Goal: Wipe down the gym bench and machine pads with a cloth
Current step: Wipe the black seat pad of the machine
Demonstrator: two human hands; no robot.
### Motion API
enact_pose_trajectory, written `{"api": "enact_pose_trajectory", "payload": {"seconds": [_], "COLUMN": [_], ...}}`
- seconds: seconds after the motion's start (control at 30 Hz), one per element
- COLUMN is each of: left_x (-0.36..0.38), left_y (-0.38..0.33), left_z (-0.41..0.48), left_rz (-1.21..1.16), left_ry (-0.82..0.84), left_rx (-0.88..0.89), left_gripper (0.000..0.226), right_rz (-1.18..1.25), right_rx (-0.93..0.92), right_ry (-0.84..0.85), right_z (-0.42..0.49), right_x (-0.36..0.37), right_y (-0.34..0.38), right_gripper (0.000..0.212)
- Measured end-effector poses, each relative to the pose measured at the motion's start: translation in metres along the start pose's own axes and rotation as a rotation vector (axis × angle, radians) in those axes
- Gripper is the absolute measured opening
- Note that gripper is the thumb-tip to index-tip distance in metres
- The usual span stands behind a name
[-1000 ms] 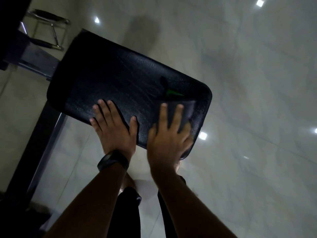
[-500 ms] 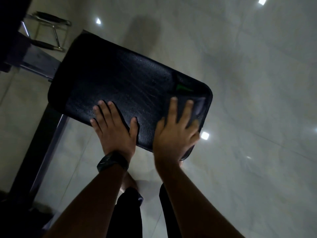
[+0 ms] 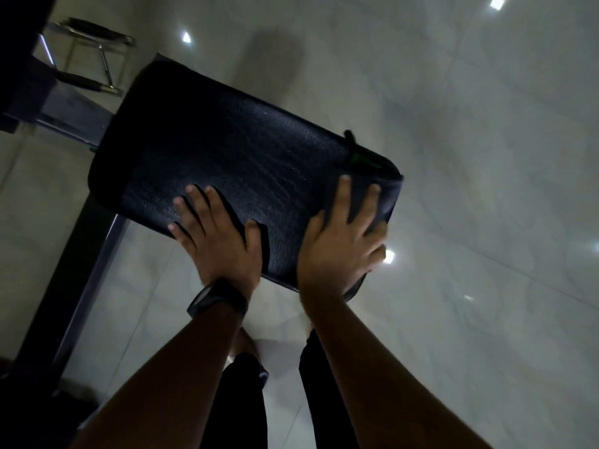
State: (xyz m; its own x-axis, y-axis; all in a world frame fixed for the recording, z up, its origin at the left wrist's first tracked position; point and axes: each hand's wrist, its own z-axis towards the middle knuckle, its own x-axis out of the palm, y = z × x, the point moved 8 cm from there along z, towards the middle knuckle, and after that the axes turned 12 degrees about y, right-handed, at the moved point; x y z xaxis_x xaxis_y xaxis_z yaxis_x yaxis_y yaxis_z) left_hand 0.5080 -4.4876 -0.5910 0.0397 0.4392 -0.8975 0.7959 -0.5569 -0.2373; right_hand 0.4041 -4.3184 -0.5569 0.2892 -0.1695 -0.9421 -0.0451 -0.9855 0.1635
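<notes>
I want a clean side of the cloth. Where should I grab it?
Pinch the cloth at the edge beyond the right hand, coming from the right end of the pad: it lies flat under straight fingers and reaches the pad's edge there, so it probably lifts easiest.

Dim room here, and the pale glossy floor (image 3: 486,140) fills nearly everything: big marble-veined tiles, thin grout lines crossing. Small bright reflections (image 3: 186,37) dot it, some far, some near. Upper left, a chrome-legged stand (image 3: 103,59) with dark bars sits on the tiles. A soft shadow (image 3: 275,50) lies to its right.
</notes>
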Motion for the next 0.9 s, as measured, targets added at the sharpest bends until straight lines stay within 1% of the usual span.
{"api": "enact_pose_trajectory", "payload": {"seconds": [0.03,0.1,0.17,0.2,0.23,0.27,0.33,0.4,0.43,0.47,0.53,0.57,0.63,0.67,0.7,0.73,0.77,0.8,0.87,0.9], "left_x": [0.0,0.001,0.002,0.002,0.003,0.003,0.004,0.004,0.004,0.003,0.002,0.002,0.002,0.002,0.002,0.002,0.003,0.003,0.004,0.004], "left_y": [-0.001,-0.003,-0.003,-0.003,-0.002,-0.002,-0.003,-0.003,-0.003,-0.003,-0.005,-0.005,-0.005,-0.004,-0.005,-0.006,-0.005,-0.006,-0.006,-0.006], "left_z": [0.0,0.001,0.001,0.001,0.002,0.002,0.002,0.002,0.002,0.002,0.001,0.001,0.001,0.001,0.001,0.001,0.001,0.001,0.002,0.001], "left_rz": [0.009,0.035,0.05,0.054,0.055,0.056,0.066,0.083,0.085,0.083,0.08,0.084,0.09,0.088,0.084,0.081,0.083,0.088,0.099,0.105], "left_ry": [-0.001,-0.004,-0.018,-0.026,-0.031,-0.031,-0.026,-0.024,-0.025,-0.026,-0.028,-0.028,-0.026,-0.027,-0.027,-0.028,-0.027,-0.026,-0.023,-0.02], "left_rx": [-0.002,0.023,0.059,0.066,0.07,0.071,0.07,0.067,0.066,0.065,0.068,0.068,0.067,0.07,0.074,0.079,0.082,0.082,0.081,0.079], "left_gripper": [0.084,0.083,0.082,0.081,0.081,0.081,0.08,0.08,0.08,0.08,0.08,0.08,0.08,0.08,0.08,0.08,0.08,0.081,0.08,0.08], "right_rz": [-0.025,-0.088,-0.23,-0.275,-0.273,-0.225,-0.071,0.036,0.062,0.062,0.02,0.006,-0.08,-0.179,-0.276,-0.332,-0.335,-0.286,-0.113,-0.069], "right_rx": [-0.087,-0.319,-0.548,-0.599,-0.578,-0.488,-0.209,0.025,0.077,0.076,-0.014,-0.1,-0.368,-0.537,-0.666,-0.711,-0.658,-0.525,-0.212,-0.109], "right_ry": [0.029,0.071,0.088,0.09,0.088,0.071,-0.026,-0.113,-0.114,-0.091,-0.008,0.023,0.062,0.071,0.08,0.108,0.128,0.109,-0.026,-0.099], "right_z": [-0.002,0.013,0.041,0.055,0.069,0.079,0.08,0.05,0.03,0.009,-0.02,-0.023,-0.008,0.007,0.024,0.046,0.067,0.087,0.096,0.084], "right_x": [0.002,0.001,-0.006,-0.01,-0.012,-0.016,-0.02,-0.018,-0.013,-0.007,0.005,0.01,0.009,0.006,0.002,0.0,-0.002,-0.008,-0.02,-0.022], "right_y": [0.01,0.027,0.036,0.033,0.026,0.015,-0.012,-0.027,-0.028,-0.024,-0.007,0.006,0.039,0.057,0.068,0.071,0.066,0.053,0.025,0.017], "right_gripper": [0.067,0.068,0.067,0.066,0.066,0.065,0.062,0.061,0.061,0.061,0.064,0.066,0.067,0.068,0.069,0.07,0.07,0.068,0.062,0.059]}}
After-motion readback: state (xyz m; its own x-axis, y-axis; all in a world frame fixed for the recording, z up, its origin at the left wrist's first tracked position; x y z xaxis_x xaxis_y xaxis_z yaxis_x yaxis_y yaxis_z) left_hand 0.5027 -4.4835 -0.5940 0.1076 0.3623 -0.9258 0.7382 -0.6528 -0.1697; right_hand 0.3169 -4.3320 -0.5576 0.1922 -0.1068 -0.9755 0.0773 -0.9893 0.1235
